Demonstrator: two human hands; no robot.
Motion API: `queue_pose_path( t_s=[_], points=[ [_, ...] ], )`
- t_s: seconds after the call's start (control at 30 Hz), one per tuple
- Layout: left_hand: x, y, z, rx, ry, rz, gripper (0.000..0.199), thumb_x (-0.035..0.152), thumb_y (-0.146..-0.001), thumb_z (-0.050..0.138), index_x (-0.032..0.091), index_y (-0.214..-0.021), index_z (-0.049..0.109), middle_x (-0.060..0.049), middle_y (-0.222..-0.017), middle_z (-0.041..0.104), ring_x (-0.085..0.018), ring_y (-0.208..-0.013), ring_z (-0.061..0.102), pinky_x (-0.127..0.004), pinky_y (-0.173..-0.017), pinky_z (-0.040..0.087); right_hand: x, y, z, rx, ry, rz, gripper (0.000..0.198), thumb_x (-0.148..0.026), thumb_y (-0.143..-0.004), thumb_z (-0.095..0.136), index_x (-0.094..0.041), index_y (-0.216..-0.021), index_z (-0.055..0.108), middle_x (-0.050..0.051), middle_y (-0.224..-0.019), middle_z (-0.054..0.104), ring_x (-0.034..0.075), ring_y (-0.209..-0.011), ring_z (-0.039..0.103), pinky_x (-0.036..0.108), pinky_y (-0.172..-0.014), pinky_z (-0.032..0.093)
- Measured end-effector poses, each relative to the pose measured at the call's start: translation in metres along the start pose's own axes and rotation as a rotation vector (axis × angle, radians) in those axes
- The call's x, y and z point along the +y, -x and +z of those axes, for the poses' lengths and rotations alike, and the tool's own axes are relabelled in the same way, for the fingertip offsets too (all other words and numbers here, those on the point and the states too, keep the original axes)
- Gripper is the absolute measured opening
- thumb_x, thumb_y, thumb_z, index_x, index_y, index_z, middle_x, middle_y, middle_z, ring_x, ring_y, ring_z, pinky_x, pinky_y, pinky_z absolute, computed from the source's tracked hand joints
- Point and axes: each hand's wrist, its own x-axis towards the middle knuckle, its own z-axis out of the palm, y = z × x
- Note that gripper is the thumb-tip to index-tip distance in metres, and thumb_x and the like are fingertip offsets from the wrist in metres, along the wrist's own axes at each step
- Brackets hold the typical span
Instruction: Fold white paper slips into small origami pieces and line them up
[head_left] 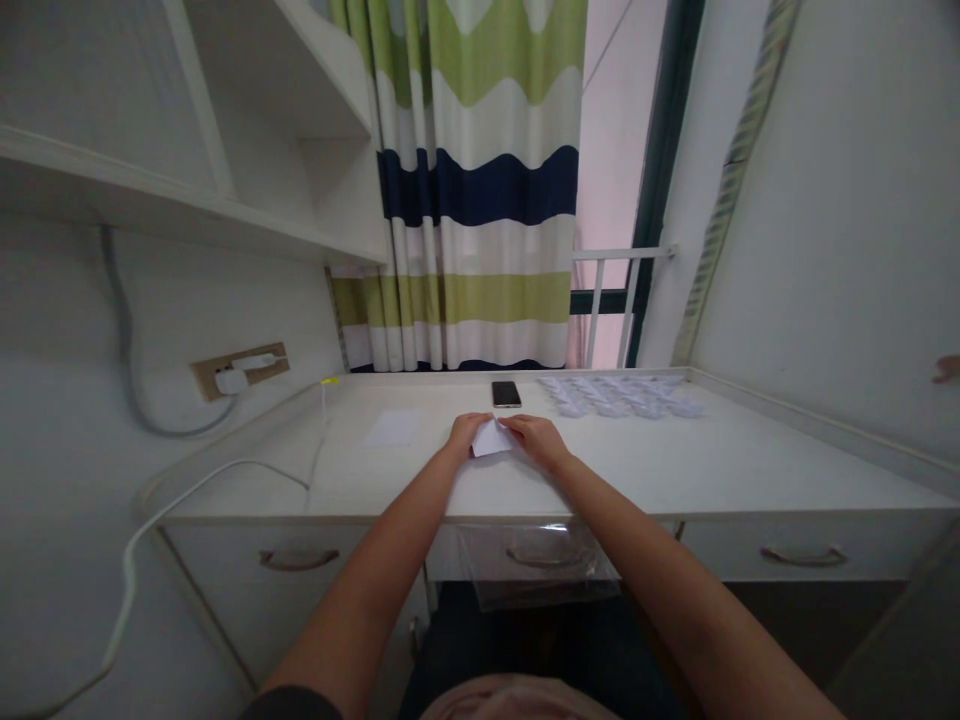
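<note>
Head camera: both of the person's hands are at one folded piece of white paper (492, 439) near the middle of the worktop (675, 470), about midway between its front and back edges. The left hand (466, 433) grasps the paper at its left side, with the fingertips close to its upper end. The right hand (538, 438) pinches it from the right, its fingertips near the same raised peak. Under the fingers the paper spreads toward the front edge; how many layers it has cannot be told.

Just beyond the hands, toward the back edge, a dark phone (506, 394) lies flat. To the left of the left hand, apart from it, a flat white sheet (394, 427) lies on the worktop. Toward the back right corner, small white pieces (622, 396) lie in close rows; their exact shape is too small to make out.

A clear plastic piece (487, 580) hangs at the front edge, before the middle drawer. A white cable (251, 461) reaches in over the left front corner. Behind the back edge hangs a striped curtain (495, 240).
</note>
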Motion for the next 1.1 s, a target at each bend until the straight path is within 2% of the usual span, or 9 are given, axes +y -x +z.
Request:
queue_pose_path(
  t_s=[0.17,0.6,0.83,0.97,1.1],
  points=[
    [0.001,0.002,0.001,-0.045,0.049,-0.033,0.020,0.027,-0.051,0.073,0.013,-0.060,0.062,-0.004,-0.056,0.062,-0.014,-0.050,0.055,-0.026,-0.051,0.042,-0.005,0.000,-0.004,-0.062,0.133,-0.093,0.031,-0.019,-0.085,0.046,-0.021,-0.112,0.061,0.007,-0.108,0.065,0.018,-0.089,0.064,0.027,-0.079,0.047],
    [0.008,0.007,0.003,0.037,0.048,-0.117,0.012,0.020,-0.057,0.068,0.013,-0.055,0.058,-0.002,-0.048,0.058,-0.012,-0.044,0.051,-0.024,-0.045,0.040,-0.008,0.000,-0.002,-0.075,0.210,-0.191,0.028,-0.021,-0.085,0.047,-0.020,-0.110,0.061,0.010,-0.109,0.064,0.018,-0.093,0.062,0.029,-0.080,0.047],
    [0.012,0.012,0.005,0.064,0.002,-0.081,0.013,0.021,-0.056,0.069,0.013,-0.057,0.060,-0.002,-0.048,0.057,-0.015,-0.050,0.055,-0.026,-0.050,0.042,-0.008,0.001,0.000,-0.096,0.098,-0.138,0.029,-0.021,-0.085,0.048,-0.022,-0.111,0.061,0.010,-0.110,0.062,0.019,-0.093,0.060,0.030,-0.081,0.045],
    [0.012,0.013,0.005,0.080,-0.044,-0.055,0.015,0.024,-0.055,0.070,0.012,-0.060,0.063,-0.002,-0.049,0.058,-0.016,-0.051,0.055,-0.026,-0.051,0.041,-0.007,0.002,0.002,-0.060,-0.030,-0.125,0.028,-0.026,-0.084,0.049,-0.020,-0.108,0.063,0.012,-0.108,0.060,0.019,-0.093,0.059,0.031,-0.083,0.045],
    [0.008,0.008,0.004,0.056,-0.064,0.021,0.019,0.027,-0.055,0.070,0.011,-0.065,0.065,-0.002,-0.055,0.061,-0.014,-0.051,0.054,-0.025,-0.051,0.039,-0.003,0.001,0.007,-0.020,-0.268,0.007,0.027,-0.026,-0.084,0.047,-0.017,-0.100,0.067,0.010,-0.096,0.064,0.016,-0.081,0.060,0.028,-0.076,0.046]
  ],
)
